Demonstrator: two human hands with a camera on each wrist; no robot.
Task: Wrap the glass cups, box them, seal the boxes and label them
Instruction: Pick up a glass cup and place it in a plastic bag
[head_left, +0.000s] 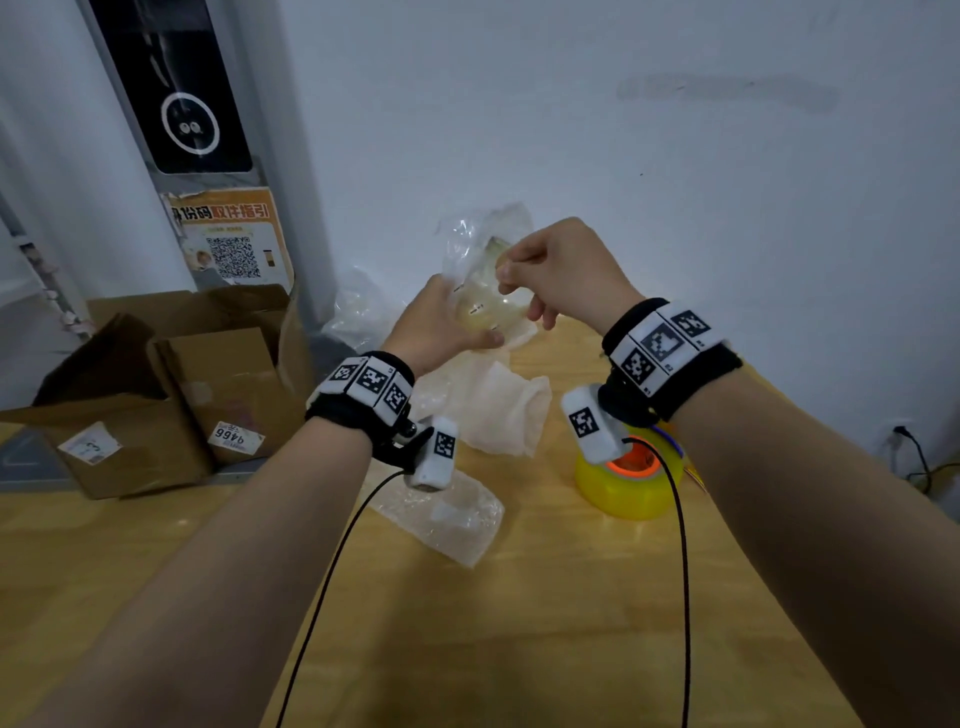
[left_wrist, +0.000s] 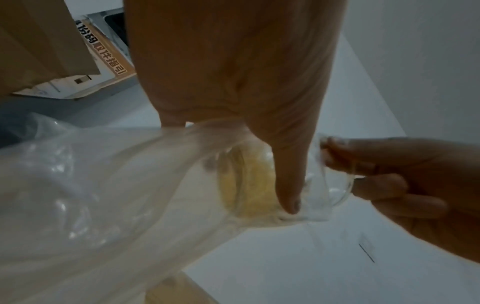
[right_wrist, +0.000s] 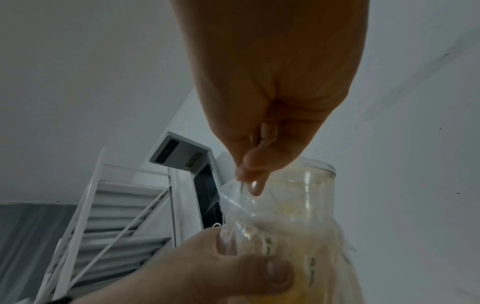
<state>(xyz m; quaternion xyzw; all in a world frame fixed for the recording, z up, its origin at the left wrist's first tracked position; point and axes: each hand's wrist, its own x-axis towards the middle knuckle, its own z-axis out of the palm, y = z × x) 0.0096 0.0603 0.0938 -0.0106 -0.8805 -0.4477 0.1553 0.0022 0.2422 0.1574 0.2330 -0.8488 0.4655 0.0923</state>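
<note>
A clear glass cup (head_left: 485, 306) with printed marks is held up over the table's far edge, partly covered by a clear plastic wrap (head_left: 470, 234). My left hand (head_left: 441, 327) grips the cup's body through the wrap, thumb across its side (right_wrist: 272, 273). My right hand (head_left: 550, 270) pinches the wrap's edge (right_wrist: 241, 191) by the cup's rim (right_wrist: 319, 166). In the left wrist view the cup (left_wrist: 249, 185) shows between both hands, with the wrap (left_wrist: 91, 185) trailing away from it.
Open cardboard boxes (head_left: 171, 395) with labels stand at the left. On the wooden table (head_left: 519, 623) lie a white foam sleeve (head_left: 498, 410), a bubble wrap piece (head_left: 447, 514) and a yellow tape roll (head_left: 628, 478). The white wall is close behind.
</note>
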